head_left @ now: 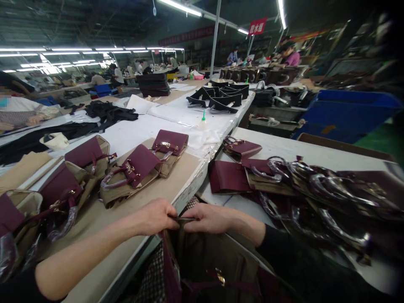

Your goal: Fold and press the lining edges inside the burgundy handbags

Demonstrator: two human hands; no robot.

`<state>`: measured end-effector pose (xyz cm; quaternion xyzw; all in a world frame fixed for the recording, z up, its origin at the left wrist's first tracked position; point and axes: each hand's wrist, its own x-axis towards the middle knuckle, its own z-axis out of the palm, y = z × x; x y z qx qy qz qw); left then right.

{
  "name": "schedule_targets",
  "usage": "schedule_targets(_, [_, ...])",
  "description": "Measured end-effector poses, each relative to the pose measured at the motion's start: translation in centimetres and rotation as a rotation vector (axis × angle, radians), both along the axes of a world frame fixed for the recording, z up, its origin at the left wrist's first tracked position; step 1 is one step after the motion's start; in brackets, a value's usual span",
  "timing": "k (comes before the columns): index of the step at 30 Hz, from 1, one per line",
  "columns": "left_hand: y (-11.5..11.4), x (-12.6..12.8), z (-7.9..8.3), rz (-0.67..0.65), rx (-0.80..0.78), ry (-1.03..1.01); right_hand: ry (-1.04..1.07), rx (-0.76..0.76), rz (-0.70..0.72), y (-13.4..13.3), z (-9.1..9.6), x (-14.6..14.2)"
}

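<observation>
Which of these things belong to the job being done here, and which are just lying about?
Part of the job:
handbag, its edge pinched by left hand and right hand
probably also the similar handbags at left and the handbag pile at right

Seemingly just lying about:
green-tipped bottle
black straps
blue bin

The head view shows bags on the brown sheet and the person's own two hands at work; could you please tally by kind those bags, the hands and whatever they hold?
Burgundy bags on the brown sheet: 5
Hands, left hand and right hand: 2
Held bag: 1
Total: 8
</observation>
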<state>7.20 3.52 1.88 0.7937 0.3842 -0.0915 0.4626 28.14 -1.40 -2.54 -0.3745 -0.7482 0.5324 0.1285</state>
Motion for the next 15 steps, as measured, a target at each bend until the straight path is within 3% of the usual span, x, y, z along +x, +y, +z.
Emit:
schedule_targets(5, [-0.6, 0.6, 0.9, 0.017, 0.018, -0.033, -0.006, -0.050, -0.031, 0.4, -0.1, -0.4])
schedule_targets(8, [-0.5, -0.3, 2.1, 0.176, -0.191, -0.219, 0.079, -0.065, -0.055, 0.1, 0.3, 0.7])
schedule_targets(9, [-0.5, -0.8, 2.4, 0.269, -0.248, -0.334, 0.128, -0.074, -0.141, -0.2, 0.5, 1.4])
schedule_targets(11, [-0.8, -2.1, 2.9, 0.441, -0.237, -0.546, 0.228, -0.065, -0.451, -1.1, 1.0, 3.2])
schedule_targets(13, [-1.6, -3.3, 2.9, 0.541, -0.083, -0.641, 0.279, 0.015, -0.788, -2.1, 1.5, 4.8])
schedule_targets(15, [-3.0, -3.8, 2.5, 0.616, 0.023, -0.669, 0.271, 0.102, -0.929, -2.9, 1.7, 5.9])
